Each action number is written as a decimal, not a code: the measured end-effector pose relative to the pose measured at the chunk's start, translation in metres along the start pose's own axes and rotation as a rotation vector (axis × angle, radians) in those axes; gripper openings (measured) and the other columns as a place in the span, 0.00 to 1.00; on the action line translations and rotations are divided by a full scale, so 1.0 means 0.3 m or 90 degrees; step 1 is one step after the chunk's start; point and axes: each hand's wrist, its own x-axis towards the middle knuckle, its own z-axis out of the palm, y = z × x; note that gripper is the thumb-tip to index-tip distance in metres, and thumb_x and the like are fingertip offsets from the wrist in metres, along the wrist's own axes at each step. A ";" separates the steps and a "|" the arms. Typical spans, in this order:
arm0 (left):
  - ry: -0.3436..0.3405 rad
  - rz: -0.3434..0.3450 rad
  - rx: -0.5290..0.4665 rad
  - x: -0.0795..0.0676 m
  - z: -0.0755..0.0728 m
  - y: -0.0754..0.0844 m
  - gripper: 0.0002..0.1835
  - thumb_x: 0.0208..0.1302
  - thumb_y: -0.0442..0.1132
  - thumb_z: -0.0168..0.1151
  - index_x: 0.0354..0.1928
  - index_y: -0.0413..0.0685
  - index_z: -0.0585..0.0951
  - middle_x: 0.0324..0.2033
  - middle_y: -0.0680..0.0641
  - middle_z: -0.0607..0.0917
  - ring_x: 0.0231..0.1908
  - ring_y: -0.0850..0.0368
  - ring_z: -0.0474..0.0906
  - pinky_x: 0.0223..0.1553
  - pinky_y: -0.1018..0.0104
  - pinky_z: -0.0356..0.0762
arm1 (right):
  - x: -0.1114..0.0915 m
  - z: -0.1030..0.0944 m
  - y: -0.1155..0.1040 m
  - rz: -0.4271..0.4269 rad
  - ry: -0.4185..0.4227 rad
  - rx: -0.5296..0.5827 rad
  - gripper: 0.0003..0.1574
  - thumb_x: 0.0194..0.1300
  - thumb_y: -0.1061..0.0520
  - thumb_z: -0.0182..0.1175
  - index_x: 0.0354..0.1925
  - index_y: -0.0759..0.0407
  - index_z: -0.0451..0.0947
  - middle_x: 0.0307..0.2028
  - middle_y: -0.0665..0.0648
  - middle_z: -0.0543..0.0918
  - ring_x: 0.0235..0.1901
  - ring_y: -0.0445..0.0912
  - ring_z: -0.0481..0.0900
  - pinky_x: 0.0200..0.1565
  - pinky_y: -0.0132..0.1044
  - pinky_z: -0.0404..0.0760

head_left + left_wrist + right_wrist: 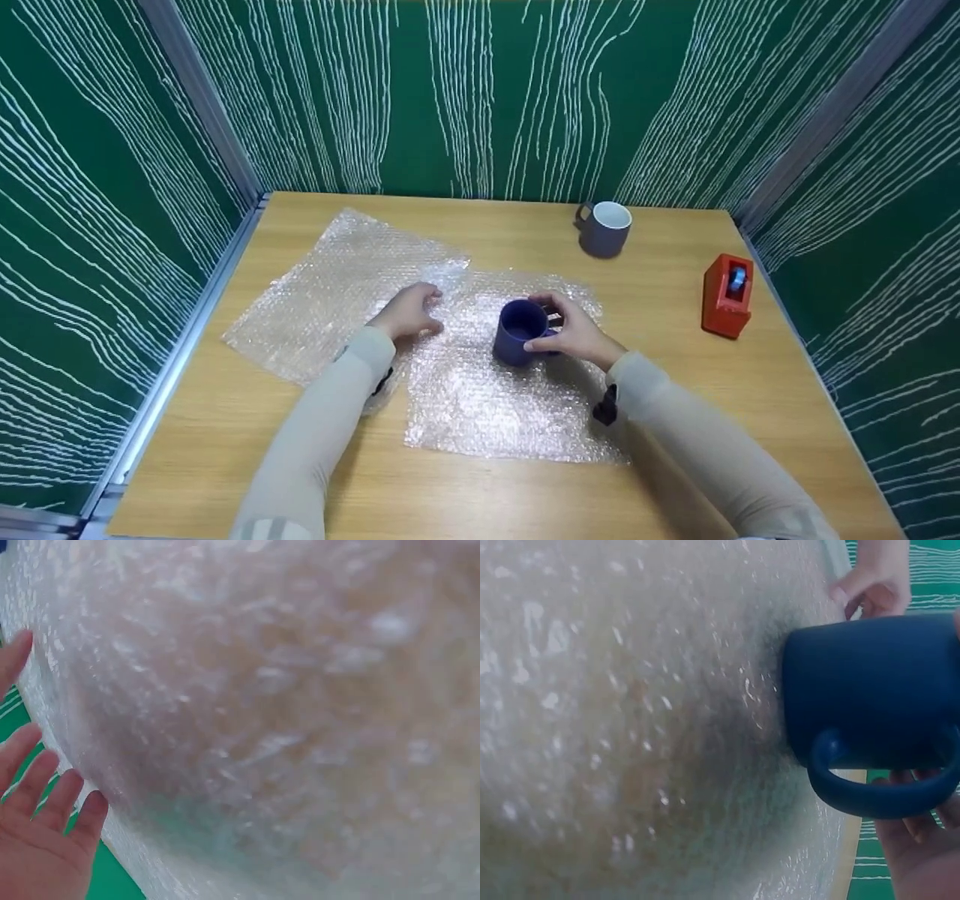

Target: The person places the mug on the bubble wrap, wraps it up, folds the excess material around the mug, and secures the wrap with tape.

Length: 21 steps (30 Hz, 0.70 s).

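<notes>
A dark blue mug [511, 346] stands upright on the right-hand sheet of bubble wrap [480, 420]. My right hand [576, 331] grips it near the rim on its handle side, thumb in front and fingers behind. In the right wrist view the mug's handle [877, 799] faces the camera, close to my fingers. To the left of the mug my left hand [407, 311] hovers over the wrap with its fingers spread, holding nothing. A second bubble wrap sheet [322, 300] lies at an angle on the left, meeting the first sheet near my left hand.
A grey mug [602, 236] with a pale inside stands at the back right of the wooden table [375, 495]. A red tape dispenser [726, 300] with blue tape sits by the right edge. Green panels [465, 97] with white lines surround the back and sides.
</notes>
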 end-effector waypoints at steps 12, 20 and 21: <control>0.110 -0.058 -0.116 0.062 0.002 0.030 0.44 0.64 0.33 0.75 0.80 0.36 0.66 0.79 0.32 0.65 0.79 0.34 0.65 0.80 0.45 0.68 | -0.010 0.022 0.009 -0.015 0.018 0.018 0.50 0.55 0.63 0.83 0.72 0.67 0.73 0.68 0.71 0.79 0.62 0.67 0.81 0.67 0.60 0.79; 0.152 -0.107 -0.237 0.081 0.002 0.057 0.43 0.63 0.31 0.74 0.79 0.35 0.67 0.79 0.32 0.64 0.79 0.34 0.63 0.80 0.44 0.67 | -0.020 0.023 0.013 -0.015 0.026 0.021 0.50 0.55 0.63 0.83 0.72 0.67 0.73 0.69 0.71 0.78 0.63 0.67 0.80 0.68 0.58 0.77; 0.158 -0.114 -0.255 0.084 0.002 0.059 0.43 0.63 0.30 0.74 0.79 0.35 0.67 0.79 0.32 0.64 0.79 0.34 0.63 0.80 0.44 0.67 | -0.021 0.022 0.013 -0.014 0.027 0.023 0.51 0.55 0.63 0.83 0.72 0.67 0.72 0.69 0.70 0.78 0.63 0.67 0.80 0.68 0.58 0.77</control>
